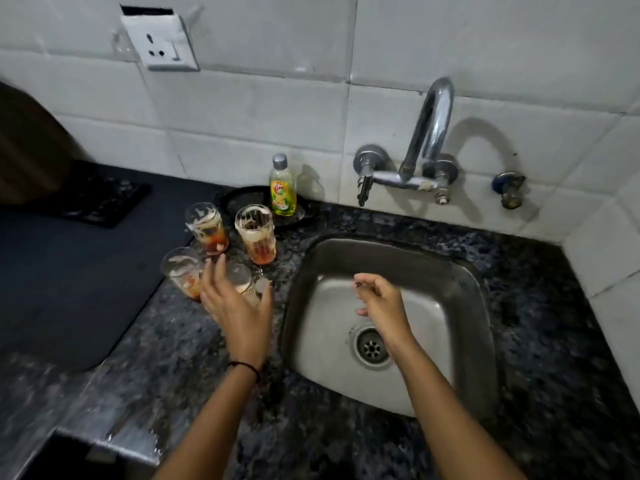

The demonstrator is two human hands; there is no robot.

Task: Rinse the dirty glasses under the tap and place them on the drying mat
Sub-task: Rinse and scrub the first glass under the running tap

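Observation:
Several dirty glasses with foam and red residue stand on the speckled counter left of the steel sink [460, 341]: one at the back left [206, 227], one at the back right [256, 235], one at the front left [180, 271]. My left hand [239, 310] is spread around a fourth glass [244, 280]; whether my fingers and thumb touch it I cannot tell. My right hand [379, 304] hovers over the sink basin, fingers loosely curled, holding nothing. The chrome tap [431, 133] arches from the wall above the sink; no water shows. The dark drying mat [69, 278] lies at the left.
A yellow dish soap bottle [283, 188] stands on a black round dish [239, 202] against the tiled wall. A second valve [507, 188] sits right of the tap. A wall socket [161, 43] is at upper left. A black textured pad [100, 199] lies behind the mat.

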